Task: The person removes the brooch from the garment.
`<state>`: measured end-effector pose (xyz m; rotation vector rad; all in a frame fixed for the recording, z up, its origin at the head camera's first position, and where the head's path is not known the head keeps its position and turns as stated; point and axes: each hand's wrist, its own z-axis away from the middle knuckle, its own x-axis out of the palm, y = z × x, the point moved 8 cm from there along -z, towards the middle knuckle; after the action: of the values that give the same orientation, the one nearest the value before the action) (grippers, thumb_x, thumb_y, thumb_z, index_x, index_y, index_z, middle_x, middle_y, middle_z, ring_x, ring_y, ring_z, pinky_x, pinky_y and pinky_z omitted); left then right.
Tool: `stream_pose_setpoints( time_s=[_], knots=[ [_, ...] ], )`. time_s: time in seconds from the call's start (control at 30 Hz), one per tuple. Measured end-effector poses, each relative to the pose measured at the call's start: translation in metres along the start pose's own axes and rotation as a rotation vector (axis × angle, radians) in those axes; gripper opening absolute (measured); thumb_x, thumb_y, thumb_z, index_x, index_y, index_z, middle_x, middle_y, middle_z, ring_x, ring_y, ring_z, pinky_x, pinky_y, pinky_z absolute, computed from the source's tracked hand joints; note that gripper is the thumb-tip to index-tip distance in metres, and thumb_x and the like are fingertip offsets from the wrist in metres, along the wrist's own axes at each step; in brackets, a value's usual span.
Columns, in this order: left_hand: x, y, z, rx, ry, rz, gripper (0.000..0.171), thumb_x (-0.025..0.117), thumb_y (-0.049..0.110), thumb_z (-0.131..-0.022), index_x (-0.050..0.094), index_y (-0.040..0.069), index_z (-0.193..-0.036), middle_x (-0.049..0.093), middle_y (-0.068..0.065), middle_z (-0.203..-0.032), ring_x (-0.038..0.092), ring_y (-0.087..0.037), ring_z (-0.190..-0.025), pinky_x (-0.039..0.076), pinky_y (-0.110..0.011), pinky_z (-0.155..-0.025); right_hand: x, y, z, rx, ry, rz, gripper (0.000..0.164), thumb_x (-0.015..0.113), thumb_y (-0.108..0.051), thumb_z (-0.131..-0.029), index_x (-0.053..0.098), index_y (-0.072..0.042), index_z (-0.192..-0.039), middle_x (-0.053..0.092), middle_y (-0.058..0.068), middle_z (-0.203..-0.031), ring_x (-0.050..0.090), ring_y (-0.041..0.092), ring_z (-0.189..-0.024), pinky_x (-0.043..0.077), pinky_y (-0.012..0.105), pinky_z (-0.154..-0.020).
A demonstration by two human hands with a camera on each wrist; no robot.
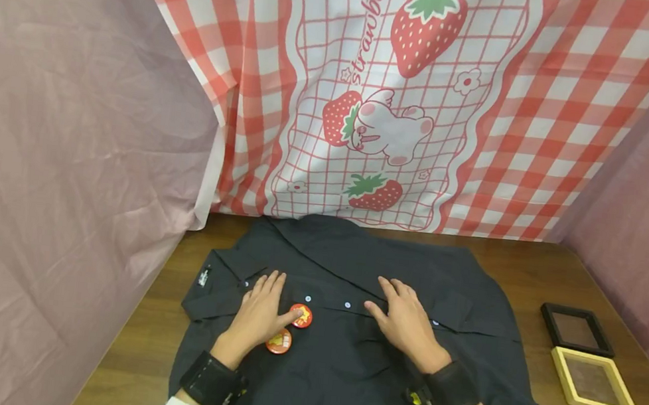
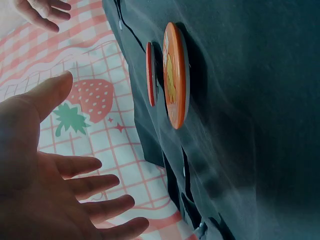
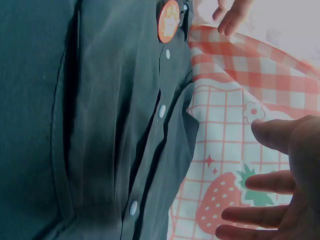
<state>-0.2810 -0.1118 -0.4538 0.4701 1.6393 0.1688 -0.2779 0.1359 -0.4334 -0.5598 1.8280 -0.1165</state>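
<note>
A dark button-up shirt [image 1: 341,371] lies spread over the table, its row of pale buttons [image 1: 347,305] running across it. Two round pin badges sit on the cloth near the collar: a red one [image 1: 304,319] and an orange one [image 2: 175,75] nearer the wearer. My left hand [image 1: 259,312] hovers above the shirt beside the badges, fingers extended, its thumb overlapping the red badge in the head view. To the right, my right hand [image 1: 407,322] is held over the button row with fingers spread and nothing in it. Both wrist views show each hand's fingers apart from the cloth.
On the table's right side lie a black frame [image 1: 577,329] and a pale yellow frame [image 1: 595,384], edges close together. A red-and-white checked strawberry cloth [image 1: 487,147] hangs behind the table. Pinkish curtains [image 1: 64,166] flank both sides.
</note>
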Motion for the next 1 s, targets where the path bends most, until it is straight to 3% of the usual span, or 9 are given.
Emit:
stream_pose_setpoints(
  time_s=[0.43,1.0],
  knots=[
    [0.001,-0.003,0.01,-0.007,-0.022,0.006,0.088,0.076,0.05,-0.078,0.043,0.003,-0.144,0.045,-0.021,-0.148,0.042,-0.041,-0.136,0.038,-0.064,-0.104,0.011,-0.013,0.004,-0.017,-0.029,-0.023,0.051,0.069,-0.032,-0.09,0.059,-0.003,-0.131,0.061,0.022,-0.126,0.057,0.04,-0.117,0.049,0.054,-0.095],
    [0.005,-0.004,0.017,-0.033,-0.042,0.012,0.092,0.082,0.045,-0.074,0.043,-0.003,-0.142,0.046,-0.023,-0.146,0.042,-0.044,-0.134,0.039,-0.063,-0.103,0.02,-0.02,0.001,0.002,-0.059,-0.055,0.05,0.067,-0.032,-0.091,0.059,-0.003,-0.131,0.061,0.02,-0.127,0.058,0.037,-0.116,0.048,0.051,-0.097]
  ],
)
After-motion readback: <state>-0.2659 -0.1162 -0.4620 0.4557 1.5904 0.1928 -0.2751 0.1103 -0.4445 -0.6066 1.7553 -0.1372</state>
